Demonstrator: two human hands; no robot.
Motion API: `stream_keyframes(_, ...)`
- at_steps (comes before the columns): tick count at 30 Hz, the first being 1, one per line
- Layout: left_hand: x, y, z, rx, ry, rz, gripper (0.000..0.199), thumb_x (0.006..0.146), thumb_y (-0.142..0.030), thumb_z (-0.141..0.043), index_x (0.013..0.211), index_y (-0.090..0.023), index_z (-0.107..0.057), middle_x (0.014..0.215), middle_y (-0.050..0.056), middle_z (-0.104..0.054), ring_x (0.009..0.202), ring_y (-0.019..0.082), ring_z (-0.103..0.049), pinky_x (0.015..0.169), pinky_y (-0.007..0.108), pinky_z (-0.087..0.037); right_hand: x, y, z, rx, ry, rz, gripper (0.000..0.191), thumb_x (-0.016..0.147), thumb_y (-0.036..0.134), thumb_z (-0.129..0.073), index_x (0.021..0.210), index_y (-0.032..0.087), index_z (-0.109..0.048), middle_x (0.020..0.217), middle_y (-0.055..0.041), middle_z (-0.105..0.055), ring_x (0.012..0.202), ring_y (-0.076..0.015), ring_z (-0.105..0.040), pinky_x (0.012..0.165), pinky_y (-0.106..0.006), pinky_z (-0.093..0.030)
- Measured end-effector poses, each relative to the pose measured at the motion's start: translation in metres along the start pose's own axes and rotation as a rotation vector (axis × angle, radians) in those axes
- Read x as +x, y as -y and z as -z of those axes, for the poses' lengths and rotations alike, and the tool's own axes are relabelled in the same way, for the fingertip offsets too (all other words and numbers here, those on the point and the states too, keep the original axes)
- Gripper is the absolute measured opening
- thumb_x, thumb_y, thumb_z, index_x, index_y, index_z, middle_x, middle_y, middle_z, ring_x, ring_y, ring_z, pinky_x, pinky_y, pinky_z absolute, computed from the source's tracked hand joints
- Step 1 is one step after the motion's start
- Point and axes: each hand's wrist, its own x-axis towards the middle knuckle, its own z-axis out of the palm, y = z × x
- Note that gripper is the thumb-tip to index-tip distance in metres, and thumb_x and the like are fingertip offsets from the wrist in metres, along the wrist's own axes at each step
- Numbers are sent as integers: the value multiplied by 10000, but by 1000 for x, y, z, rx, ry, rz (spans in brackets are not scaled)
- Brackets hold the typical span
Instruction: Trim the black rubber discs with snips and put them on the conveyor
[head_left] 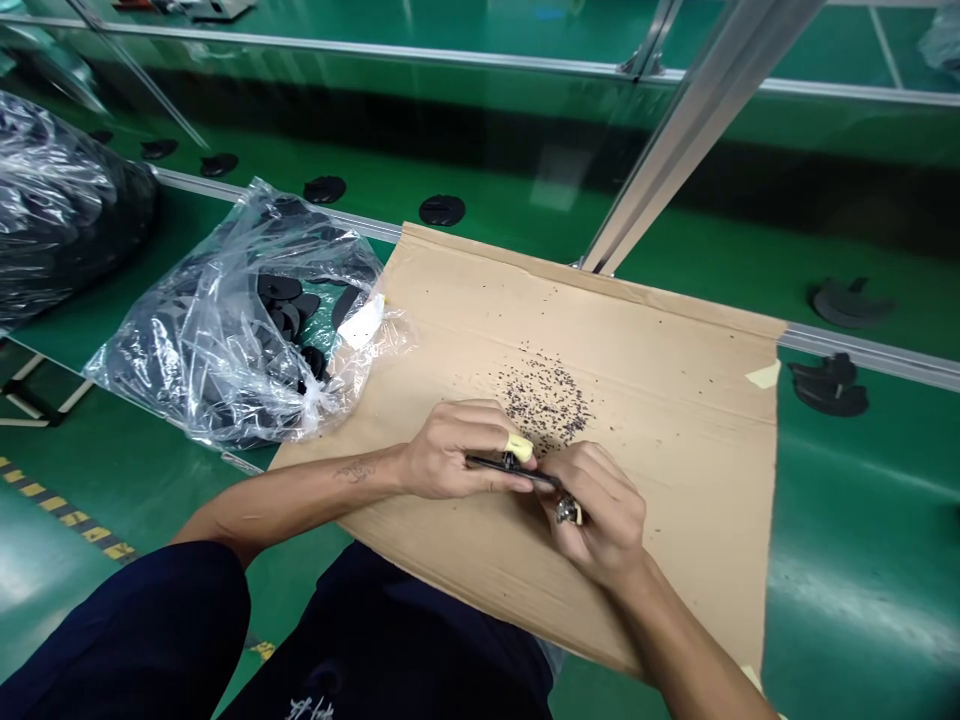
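Note:
My left hand (pixel 472 450) is closed on a thin black plastic part (pixel 517 468), seen nearly edge-on, with a small raised piece on top. A yellow finger cot (pixel 519 446) covers one of its fingertips. At the part's right end, my right hand (pixel 600 505) is closed, its fingertips against or very near the edge. A small shiny metal object (pixel 568 509) shows in its curled fingers; its kind is hidden. Both hands are above a brown cardboard sheet (pixel 697 450), just in front of many tiny black bits (pixel 544 400) scattered there.
To the left lies a clear plastic bag (pixel 217 330) with black parts inside. Another full bag (pixel 60 210) stands farther left. Several black disc-like parts (pixel 442 209) sit along the green bench, including a notched one (pixel 831 384) at right. An aluminium post (pixel 697 130) rises behind the cardboard.

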Motion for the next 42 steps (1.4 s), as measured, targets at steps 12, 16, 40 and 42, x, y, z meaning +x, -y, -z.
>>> stream_keyframes(12,-3,9,-1,101,77,-90,294,909,-416,-715,991,-133,-703,833,64,-737,746,134,-665,697,271,-551,0,-1,3,-61,-47,28,189,879,89,-578,1022,204,-623,878,-79,-696,726,-197,-615,659,-367,-487)
stream_keyframes(16,-4,7,1,-3,89,28,404,901,-466,-712,1114,-125,-679,875,81,-741,802,160,-684,743,289,-573,1,0,2,-25,-86,21,167,872,80,-606,981,207,-613,828,-58,-674,688,-181,-587,626,-351,-474)
stream_keyframes(40,-3,10,7,83,157,31,177,907,-269,-725,1017,-133,-701,904,86,-711,840,150,-680,754,267,-593,3,-10,9,-411,109,-96,130,946,162,-541,1020,171,-648,796,-53,-683,686,-181,-536,647,-319,-389)
stream_keyframes(42,-2,10,7,84,155,22,181,906,-263,-725,1020,-125,-699,902,89,-713,842,150,-683,758,267,-596,3,-10,9,-417,107,-99,131,950,169,-541,1019,171,-653,803,-54,-690,692,-182,-544,649,-318,-391)
